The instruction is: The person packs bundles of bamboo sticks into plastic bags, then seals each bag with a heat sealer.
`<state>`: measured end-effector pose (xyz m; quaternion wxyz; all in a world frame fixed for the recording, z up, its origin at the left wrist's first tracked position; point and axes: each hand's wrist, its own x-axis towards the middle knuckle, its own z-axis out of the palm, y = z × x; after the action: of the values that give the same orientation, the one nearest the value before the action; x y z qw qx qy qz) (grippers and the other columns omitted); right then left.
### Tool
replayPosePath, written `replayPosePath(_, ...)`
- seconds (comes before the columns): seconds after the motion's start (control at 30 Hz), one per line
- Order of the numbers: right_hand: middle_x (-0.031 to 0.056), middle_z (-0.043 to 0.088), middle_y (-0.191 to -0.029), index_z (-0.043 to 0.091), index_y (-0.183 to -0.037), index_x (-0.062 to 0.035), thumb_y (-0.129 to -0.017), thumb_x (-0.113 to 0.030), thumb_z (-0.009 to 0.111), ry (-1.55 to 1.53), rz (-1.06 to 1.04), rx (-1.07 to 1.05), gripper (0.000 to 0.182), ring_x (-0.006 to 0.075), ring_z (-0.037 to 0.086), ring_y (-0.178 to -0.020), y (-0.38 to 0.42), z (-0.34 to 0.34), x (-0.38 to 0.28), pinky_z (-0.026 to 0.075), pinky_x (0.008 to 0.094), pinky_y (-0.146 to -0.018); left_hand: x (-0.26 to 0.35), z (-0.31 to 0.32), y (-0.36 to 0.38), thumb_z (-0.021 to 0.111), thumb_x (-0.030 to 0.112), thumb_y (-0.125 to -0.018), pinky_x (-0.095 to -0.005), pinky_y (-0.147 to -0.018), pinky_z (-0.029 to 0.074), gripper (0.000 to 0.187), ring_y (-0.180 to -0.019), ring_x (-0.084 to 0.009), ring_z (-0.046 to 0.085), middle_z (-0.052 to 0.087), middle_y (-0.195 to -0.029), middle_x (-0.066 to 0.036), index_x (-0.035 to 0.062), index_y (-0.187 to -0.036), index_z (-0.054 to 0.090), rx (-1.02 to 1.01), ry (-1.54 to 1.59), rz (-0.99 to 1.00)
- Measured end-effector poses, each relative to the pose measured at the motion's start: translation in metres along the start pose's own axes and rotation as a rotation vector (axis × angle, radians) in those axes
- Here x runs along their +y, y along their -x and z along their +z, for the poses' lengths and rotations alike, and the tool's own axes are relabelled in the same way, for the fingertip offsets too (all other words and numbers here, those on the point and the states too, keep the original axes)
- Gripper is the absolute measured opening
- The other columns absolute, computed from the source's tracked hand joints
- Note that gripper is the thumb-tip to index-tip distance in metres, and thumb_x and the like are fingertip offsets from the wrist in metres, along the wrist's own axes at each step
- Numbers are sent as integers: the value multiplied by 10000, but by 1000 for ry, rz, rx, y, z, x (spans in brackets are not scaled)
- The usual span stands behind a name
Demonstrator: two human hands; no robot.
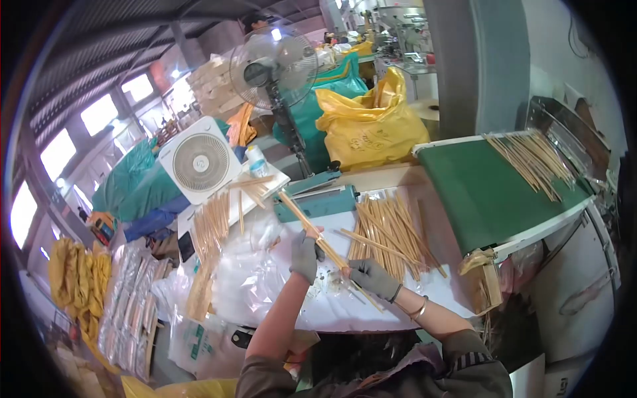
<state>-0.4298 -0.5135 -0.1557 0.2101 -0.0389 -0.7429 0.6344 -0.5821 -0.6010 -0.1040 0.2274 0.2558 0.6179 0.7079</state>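
My left hand (306, 257), in a grey fingerless glove, is closed round a thin bundle of wooden sticks (296, 213) that slants across the middle of the view. Lower down the same bundle, my right hand (373, 277), gloved alike, grips the sticks with its fingers. Just right of the bundle, a loose pile of sticks (390, 232) lies on the white work surface (345, 312). Beyond my hands sits a teal sealing device (322, 203). Clear plastic bags (249, 278) lie to the left of my left hand.
A green conveyor belt (488, 189) with more sticks stands at the right. At the left are a box fan (199, 161), a phone (186, 246) and a white bottle (256, 161). A yellow sack (375, 129) and a standing fan (273, 69) are behind.
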Motion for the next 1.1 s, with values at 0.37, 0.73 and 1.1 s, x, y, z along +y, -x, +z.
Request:
replayPosePath(0.37, -3, 544, -590, 595, -823, -34, -889, -344, 504, -298, 145, -121, 330, 63, 504, -513, 22, -20, 13, 411, 205, -465, -8, 10, -5, 576, 229, -840, -246, -382, 368, 232, -403, -124, 455, 505, -554, -53, 2, -794, 577, -5, 202, -32)
replayPosePath(0.73, 65, 601, -680, 562, -859, 4, -905, -341, 471, -346, 351, -105, 359, 109, 576, -556, 62, -22, 1, 470, 225, -487, 20, -18, -23, 579, 164, -829, -249, -414, 387, 168, -447, -112, 469, 522, -593, -37, 7, -769, 581, 33, 149, 73)
replayPosePath(1.1, 87, 610, -760, 542, -964, 10, -911, -243, 470, -329, 347, -113, 269, 138, 608, -650, 41, 8, 8, 511, 259, -584, 2, -29, -4, 583, 206, -838, -239, -477, 433, 154, -504, -85, 492, 537, -630, -17, 53, -822, 573, 15, 87, -42)
